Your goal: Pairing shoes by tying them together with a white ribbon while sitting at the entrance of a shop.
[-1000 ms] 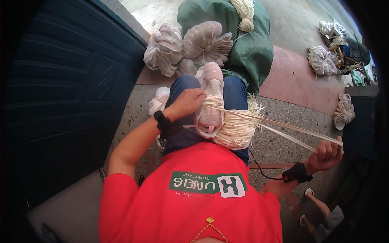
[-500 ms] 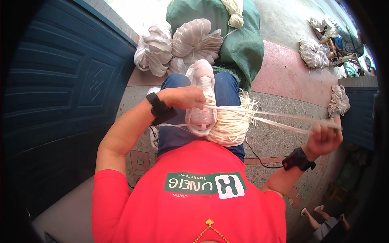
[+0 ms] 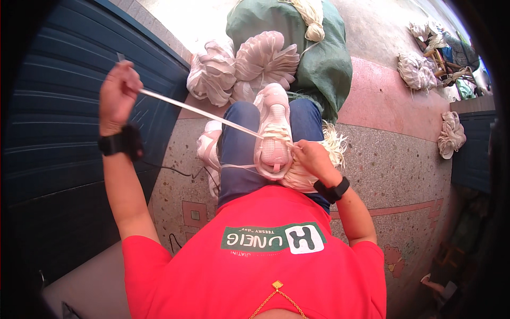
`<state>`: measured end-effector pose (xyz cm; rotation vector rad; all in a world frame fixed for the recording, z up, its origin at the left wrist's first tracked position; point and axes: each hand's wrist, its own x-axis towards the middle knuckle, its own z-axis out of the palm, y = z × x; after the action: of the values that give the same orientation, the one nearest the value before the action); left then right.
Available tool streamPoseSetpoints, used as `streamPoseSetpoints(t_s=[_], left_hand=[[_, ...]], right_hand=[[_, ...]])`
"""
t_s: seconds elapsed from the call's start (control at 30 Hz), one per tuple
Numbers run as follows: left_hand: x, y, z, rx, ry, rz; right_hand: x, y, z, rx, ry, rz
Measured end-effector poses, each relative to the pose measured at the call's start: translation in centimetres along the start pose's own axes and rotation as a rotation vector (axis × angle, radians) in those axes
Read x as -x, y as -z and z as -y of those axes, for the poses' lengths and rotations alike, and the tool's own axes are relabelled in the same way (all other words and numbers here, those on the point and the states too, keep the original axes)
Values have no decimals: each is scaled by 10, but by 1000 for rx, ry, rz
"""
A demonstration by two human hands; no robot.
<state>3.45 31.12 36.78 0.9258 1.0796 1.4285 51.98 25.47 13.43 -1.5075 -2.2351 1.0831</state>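
A pale pink and white sneaker (image 3: 274,154) rests between my thighs, its toe pointing away from me. Off to the far left, my left hand (image 3: 119,93) is raised and closed on a flat white shoelace (image 3: 199,111). That lace runs taut from the sneaker's eyelets up to my fingers. My right hand (image 3: 316,159) is pinched at the right edge of the lacing, where a bit of lace meets the fingertips; its exact grip is partly hidden. Beneath the right hand, a bundle of cream laces (image 3: 300,176) lies on my right thigh.
Another pink sneaker (image 3: 209,146) is beside my left leg. Bunched white shoe parts (image 3: 265,58) lean against a green sack (image 3: 324,69) ahead. A dark blue panelled door (image 3: 69,80) stands close on the left. More white bundles (image 3: 417,70) are at far right.
My left hand has swung from the sneaker out to the left, drawing a lace taut. My right hand has come in from the far right to the sneaker's edge.
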Motion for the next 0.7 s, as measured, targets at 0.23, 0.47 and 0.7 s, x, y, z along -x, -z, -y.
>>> streamPoseSetpoints(t_s=[0.23,0.47,0.7], left_hand=[[65,-119,189,-781,272,344],[101,-164,249,-1414,-134,467],[98,-169,265,-1220,74,421]], right_hand=[[22,2,20,107,139,7],[26,-5,10,154,191,46],[25,-3,5,150,199,63]])
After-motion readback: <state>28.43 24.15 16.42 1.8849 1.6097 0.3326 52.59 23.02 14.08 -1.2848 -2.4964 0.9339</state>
